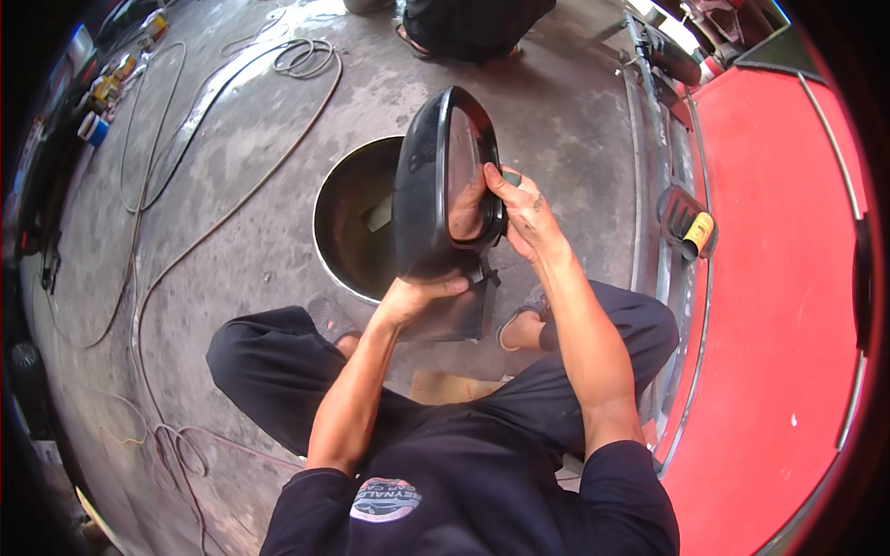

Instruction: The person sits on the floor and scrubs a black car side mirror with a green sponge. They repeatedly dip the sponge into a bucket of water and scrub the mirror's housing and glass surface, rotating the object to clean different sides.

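Note:
A black car side mirror (424, 181) stands upright between my hands, its glass (464, 149) turned to the right. My left hand (417, 297) grips the housing low down, near the mounting base (455, 313), thumb across the front. At the right edge my right hand (525, 208) holds the mirror, its thumb by the rim of the glass. A small grey-green piece (512, 178), perhaps sandpaper, shows at its fingers, which are partly hidden behind the housing. Behind the mirror is a round basin (327, 257) with murky liquid and a pale flat piece (379, 214) in it.
Hoses or cables (236, 205) loop over the concrete floor (271, 271) on the left. To the right are a metal frame (643, 167), a red panel (765, 278) and a yellow cylinder (699, 233). Brown paper (445, 388) lies between my legs. Another person (473, 28) is ahead.

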The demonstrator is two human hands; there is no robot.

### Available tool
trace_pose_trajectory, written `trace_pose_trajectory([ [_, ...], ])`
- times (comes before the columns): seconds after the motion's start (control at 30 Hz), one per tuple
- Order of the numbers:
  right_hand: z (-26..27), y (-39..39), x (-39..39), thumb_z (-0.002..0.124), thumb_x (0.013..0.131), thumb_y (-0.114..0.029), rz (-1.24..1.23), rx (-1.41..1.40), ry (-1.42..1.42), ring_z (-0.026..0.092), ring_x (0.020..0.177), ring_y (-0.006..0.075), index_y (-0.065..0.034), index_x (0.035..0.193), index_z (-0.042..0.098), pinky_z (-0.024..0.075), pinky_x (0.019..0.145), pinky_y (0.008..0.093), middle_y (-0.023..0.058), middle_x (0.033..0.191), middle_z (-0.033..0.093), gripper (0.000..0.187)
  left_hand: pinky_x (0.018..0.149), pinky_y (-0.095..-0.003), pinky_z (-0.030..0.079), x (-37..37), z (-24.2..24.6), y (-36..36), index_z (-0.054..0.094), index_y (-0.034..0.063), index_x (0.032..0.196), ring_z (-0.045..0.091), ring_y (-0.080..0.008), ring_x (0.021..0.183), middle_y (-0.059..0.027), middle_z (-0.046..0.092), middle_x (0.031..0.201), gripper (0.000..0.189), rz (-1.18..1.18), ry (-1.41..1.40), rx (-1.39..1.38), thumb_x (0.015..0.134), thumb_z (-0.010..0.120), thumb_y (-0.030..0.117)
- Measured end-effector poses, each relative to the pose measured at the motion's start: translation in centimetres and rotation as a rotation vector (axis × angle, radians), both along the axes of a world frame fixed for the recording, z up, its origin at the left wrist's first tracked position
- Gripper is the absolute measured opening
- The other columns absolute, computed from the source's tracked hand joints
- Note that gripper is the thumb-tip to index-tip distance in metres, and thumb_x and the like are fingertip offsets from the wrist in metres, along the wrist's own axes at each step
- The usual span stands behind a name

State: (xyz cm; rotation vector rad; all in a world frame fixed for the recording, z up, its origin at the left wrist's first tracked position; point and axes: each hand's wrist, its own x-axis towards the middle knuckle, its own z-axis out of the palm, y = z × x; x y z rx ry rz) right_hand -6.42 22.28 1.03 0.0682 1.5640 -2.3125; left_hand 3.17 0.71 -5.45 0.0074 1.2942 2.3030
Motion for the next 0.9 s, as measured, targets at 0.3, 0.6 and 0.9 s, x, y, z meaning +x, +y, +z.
trace_pose_trajectory([
  [0.3,-2.4,-1.0,-1.1,0.079,0.099,-0.05,-0.076,0.344,0.08,0.059,0.073,0.0081,0.004,0.128,0.069,0.0474,0.066,0.0262,0.0026,0.089,0.07,0.062,0.104,-0.0343,0.052,0.1,-0.3,0.6,0.064,-0.0015,0.141,0.066,-0.0191,0.116,-0.0076,0.07,0.128,0.058,0.043,-0.019,0.059,0.088,0.087,0.003],
  [0.6,5.2,3.8,-2.0,0.083,0.086,-0.021,-0.083,0.942,0.366,0.073,0.082,0.0169,0.0013,0.116,0.074,0.0574,0.077,0.0338,0.012,0.091,0.079,0.038,0.098,-0.0318,0.054,-0.1,-1.3,0.9,0.07,-0.0024,0.13,0.067,-0.0175,0.111,-0.0073,0.073,0.122,0.043,0.092,-0.025,-0.028,0.09,0.085,0.001],
  [0.9,6.2,0.6,-4.1,0.081,0.074,-0.038,0.102,1.197,0.294,0.077,0.096,0.0351,0.0007,0.105,0.076,0.0599,0.085,0.0437,0.0287,0.102,0.076,0.05,0.101,-0.0305,0.053,0.0,-1.0,1.1,0.073,-0.0027,0.127,0.068,-0.0163,0.111,-0.0064,0.075,0.12,0.044,0.091,0.024,-0.202,0.087,0.09,0.008],
])
